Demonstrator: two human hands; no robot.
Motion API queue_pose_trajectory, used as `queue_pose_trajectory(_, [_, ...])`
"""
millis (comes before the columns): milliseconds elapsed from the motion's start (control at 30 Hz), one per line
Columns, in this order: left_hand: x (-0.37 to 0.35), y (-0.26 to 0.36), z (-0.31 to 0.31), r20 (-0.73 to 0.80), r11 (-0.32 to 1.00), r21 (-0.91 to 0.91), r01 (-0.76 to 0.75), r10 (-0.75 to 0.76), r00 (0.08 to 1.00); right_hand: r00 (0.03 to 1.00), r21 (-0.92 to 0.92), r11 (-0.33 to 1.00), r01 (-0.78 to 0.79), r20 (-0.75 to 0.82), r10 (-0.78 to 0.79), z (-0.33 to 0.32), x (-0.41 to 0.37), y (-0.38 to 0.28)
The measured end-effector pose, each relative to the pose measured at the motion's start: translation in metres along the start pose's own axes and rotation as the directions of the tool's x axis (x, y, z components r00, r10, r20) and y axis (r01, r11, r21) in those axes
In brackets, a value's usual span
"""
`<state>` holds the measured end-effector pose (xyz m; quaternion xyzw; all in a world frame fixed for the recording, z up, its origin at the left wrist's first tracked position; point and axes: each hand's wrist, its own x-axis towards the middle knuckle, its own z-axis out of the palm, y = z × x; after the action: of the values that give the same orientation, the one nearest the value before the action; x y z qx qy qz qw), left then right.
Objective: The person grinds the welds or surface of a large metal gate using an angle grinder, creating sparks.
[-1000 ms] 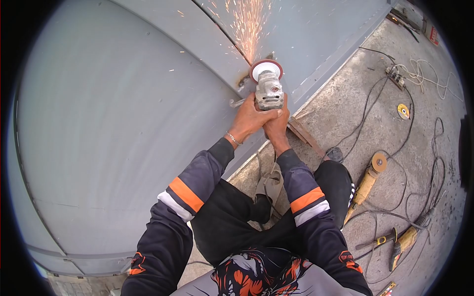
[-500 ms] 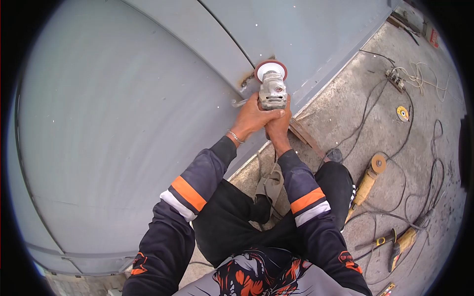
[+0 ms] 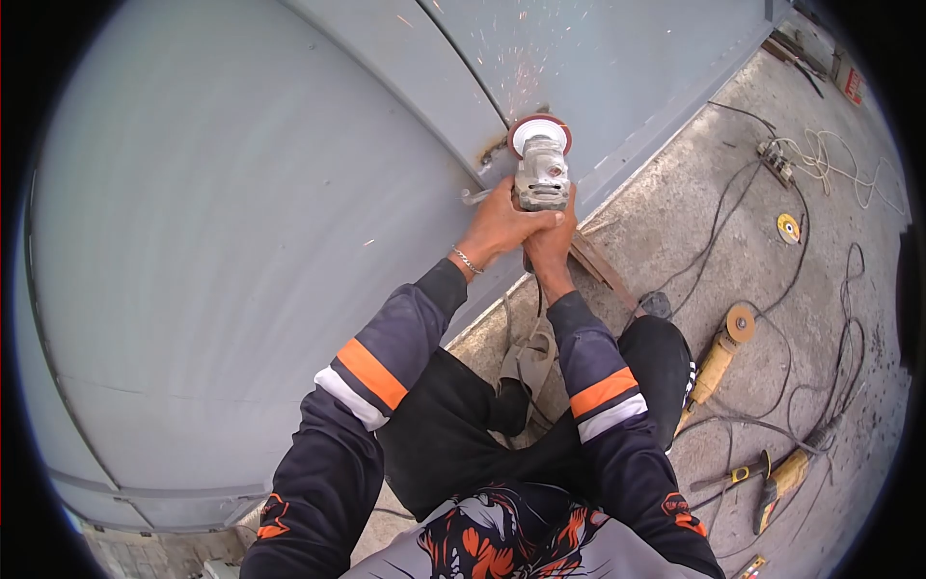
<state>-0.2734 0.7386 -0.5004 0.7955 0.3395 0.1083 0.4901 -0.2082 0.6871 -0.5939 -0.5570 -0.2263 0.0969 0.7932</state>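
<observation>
While your left hand [image 3: 500, 227] and right hand [image 3: 552, 243] wrap around the body of the grey angle grinder [image 3: 542, 174], fingers fully closed on it, its disc [image 3: 540, 128] meets the seam of the grey metal panel [image 3: 241, 241] at twelve o'clock from your wrists, throwing sparks [image 3: 521, 72]. A yellow angle grinder [image 3: 716, 359] lies on the concrete floor [image 3: 675, 222] at four o'clock.
</observation>
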Motion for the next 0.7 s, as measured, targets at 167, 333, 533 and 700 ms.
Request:
queue_pose_trajectory(167, [-0.0021, 0.0014, 0.0010, -0.009, 1.000, -0.023, 0.000, 0.000, 1.000, 1.000, -0.011, 1.000, -0.012, 0.027, 0.012, -0.0010, 0.0017, 0.0007])
queue_pose_trajectory(333, [-0.0027, 0.0017, 0.0003, 0.006, 0.999, -0.043, 0.003, -0.003, 1.000, 1.000, -0.025, 0.999, -0.021, 0.021, 0.021, -0.0007, 0.0013, 0.0013])
queue_pose_trajectory(533, [-0.0022, 0.0027, 0.0011, 0.007, 0.997, -0.071, 0.013, -0.012, 1.000, 1.000, 0.023, 1.000, -0.005, 0.012, 0.005, 0.0001, 0.0009, -0.0011])
queue_pose_trajectory(700, [-0.0041, 0.0043, 0.0019, -0.003, 0.996, -0.089, -0.004, 0.004, 1.000, 0.999, 0.003, 1.000, -0.006, 0.032, 0.006, -0.0021, 0.0032, -0.0026])
